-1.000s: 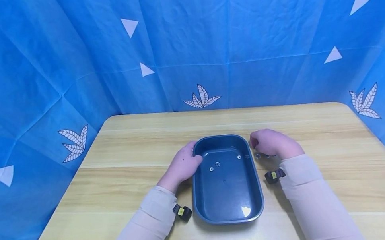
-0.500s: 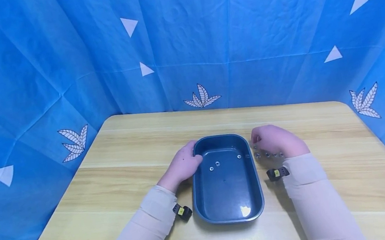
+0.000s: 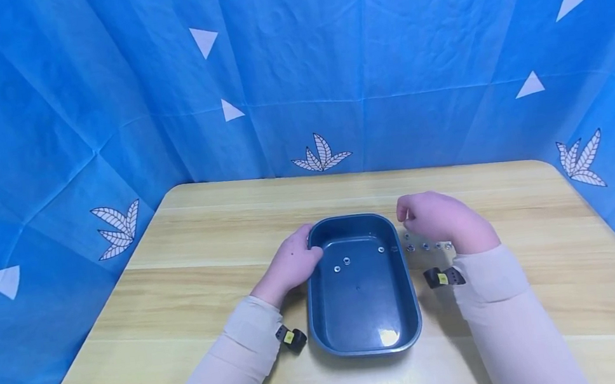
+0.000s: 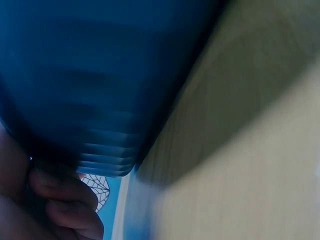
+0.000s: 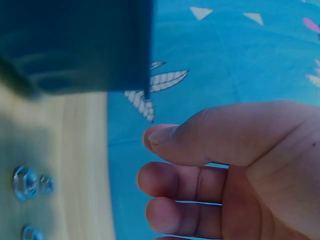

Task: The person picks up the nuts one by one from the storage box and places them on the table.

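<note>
My left hand (image 3: pixel 291 259) grips the left rim of a dark blue rectangular tray (image 3: pixel 368 348), thumb over the edge. In the left wrist view its curled fingers (image 4: pixel 75 212) show beside the tray's outer wall. Three small metal nuts (image 3: pixel 347 261) lie inside the tray. Just past the tray's right side, my right hand (image 3: pixel 442 217) hovers over several more nuts (image 3: pixel 426 246) on the tabletop. In the right wrist view the thumb meets the index fingertip and the other fingers bend; whether something small is between them is hidden. Nearby, a nut (image 5: pixel 25 183) has a smaller-looking one (image 5: pixel 47 184) beside it.
The light wooden table (image 3: pixel 220 228) has rounded far corners. A blue patterned curtain (image 3: pixel 293 72) hangs behind it and along both sides. Black cameras (image 3: pixel 445 277) are strapped on both wrists. The tray stands between the two forearms.
My right hand has risen from the tabletop and shifted slightly away from me, so more of the nuts beneath it show. My left hand and the tray have stayed in place.
</note>
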A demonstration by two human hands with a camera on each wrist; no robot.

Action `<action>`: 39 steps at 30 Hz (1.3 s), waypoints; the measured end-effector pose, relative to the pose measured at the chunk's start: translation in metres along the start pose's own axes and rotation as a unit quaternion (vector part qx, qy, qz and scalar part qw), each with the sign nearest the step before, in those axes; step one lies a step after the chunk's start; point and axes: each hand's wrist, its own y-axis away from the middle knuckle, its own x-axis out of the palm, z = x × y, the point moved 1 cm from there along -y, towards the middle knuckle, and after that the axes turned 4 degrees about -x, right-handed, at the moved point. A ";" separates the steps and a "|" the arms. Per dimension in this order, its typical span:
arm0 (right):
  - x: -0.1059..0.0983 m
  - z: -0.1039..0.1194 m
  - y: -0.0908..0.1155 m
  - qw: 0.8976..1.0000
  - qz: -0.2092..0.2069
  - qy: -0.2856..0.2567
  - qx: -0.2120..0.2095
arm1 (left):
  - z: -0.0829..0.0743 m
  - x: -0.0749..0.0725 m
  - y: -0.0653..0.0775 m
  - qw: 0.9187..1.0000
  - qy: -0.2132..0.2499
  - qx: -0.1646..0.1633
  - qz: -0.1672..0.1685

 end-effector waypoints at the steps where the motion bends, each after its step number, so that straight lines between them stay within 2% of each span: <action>1: -0.001 0.003 0.001 1.000 -0.001 0.002 0.000 | 0.000 0.000 0.000 1.000 0.001 0.000 0.000; 12: -0.009 0.036 0.008 0.999 -0.016 0.043 -0.005 | 0.001 0.001 0.001 1.000 -0.002 -0.006 -0.001; 24: -0.004 0.075 0.011 0.996 -0.040 0.067 -0.039 | 0.000 0.002 0.001 1.000 -0.003 -0.010 -0.003; 39: 0.012 0.098 0.005 0.990 -0.034 0.108 -0.086 | -0.002 0.001 0.002 1.000 0.001 -0.019 0.002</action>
